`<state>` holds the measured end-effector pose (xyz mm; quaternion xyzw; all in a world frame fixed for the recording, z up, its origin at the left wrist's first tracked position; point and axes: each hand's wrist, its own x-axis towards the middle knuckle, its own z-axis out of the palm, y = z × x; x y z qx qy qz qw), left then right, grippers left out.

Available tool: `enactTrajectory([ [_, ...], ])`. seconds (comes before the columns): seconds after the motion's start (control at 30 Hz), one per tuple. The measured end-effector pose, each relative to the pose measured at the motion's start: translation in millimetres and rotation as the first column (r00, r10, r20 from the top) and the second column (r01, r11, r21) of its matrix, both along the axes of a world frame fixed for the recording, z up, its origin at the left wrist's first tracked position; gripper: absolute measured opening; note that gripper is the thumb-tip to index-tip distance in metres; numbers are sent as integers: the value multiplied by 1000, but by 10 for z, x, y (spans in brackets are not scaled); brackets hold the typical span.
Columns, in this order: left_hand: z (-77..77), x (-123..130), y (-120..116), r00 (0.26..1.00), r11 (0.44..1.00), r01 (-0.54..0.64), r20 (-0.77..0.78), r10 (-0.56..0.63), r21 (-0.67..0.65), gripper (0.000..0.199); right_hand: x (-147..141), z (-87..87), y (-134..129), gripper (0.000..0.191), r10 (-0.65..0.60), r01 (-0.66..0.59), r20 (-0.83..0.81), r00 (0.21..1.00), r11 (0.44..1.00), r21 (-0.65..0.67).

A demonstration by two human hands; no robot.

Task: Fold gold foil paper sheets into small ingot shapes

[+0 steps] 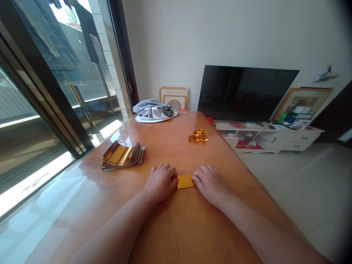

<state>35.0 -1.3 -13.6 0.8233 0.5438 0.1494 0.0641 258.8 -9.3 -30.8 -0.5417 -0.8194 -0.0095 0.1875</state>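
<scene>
A folded strip of yellow-gold paper (186, 181) lies on the wooden table between my hands, with a crease running along its length. My left hand (162, 181) has its fingers curled over the strip's left end. At the right end, my right hand (209, 182) grips the paper with bent fingers. Both ends of the strip are hidden under the fingers. Left of my hands sits a curved stack of shiny gold foil paper sheets (122, 154). Farther off, toward the right edge, rests a small pile of crinkled or folded gold foil (199, 135).
The glossy wooden table (176, 227) reaches away from me. Grey cloth (155, 110) is heaped at its far end. Beyond its right edge stand a white TV cabinet (286, 137) and a large dark television (244, 93). A sliding glass door (82, 73) runs along the left.
</scene>
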Motion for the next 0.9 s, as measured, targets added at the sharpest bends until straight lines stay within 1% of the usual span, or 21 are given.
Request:
enactTrajectory([
  [0.07,-14,17,10,1000,1000,-21,3,21,-3,12,-1,4,0,19,-3,3,-11,1000,1000,-3],
  [0.17,-26,18,26,1000,1000,-22,22,22,-15,13,-1,13,1,17,-8,8,-29,1000,1000,-16],
  [0.33,-25,12,60,998,997,-55,26,56,-45,26,-7,26,20,23,-17,15,-72,997,1000,-23],
  [0.43,-20,24,71,996,994,-81,36,83,-68,20,-19,20,40,25,-27,26,-86,996,1000,-10],
  [0.5,-21,30,76,995,992,-93,39,97,-89,16,-30,9,52,21,-40,39,-104,994,999,-9],
  [0.67,-38,29,88,993,989,-112,28,115,-100,14,-49,-19,66,7,-92,92,-169,981,996,-9],
  [0.77,-26,37,74,997,996,-73,25,74,-60,13,-50,-23,67,8,-100,101,-181,978,995,-6],
  [0.9,41,73,3,1000,999,18,-16,-18,27,15,-46,-23,59,8,-78,77,-170,982,997,-12],
])
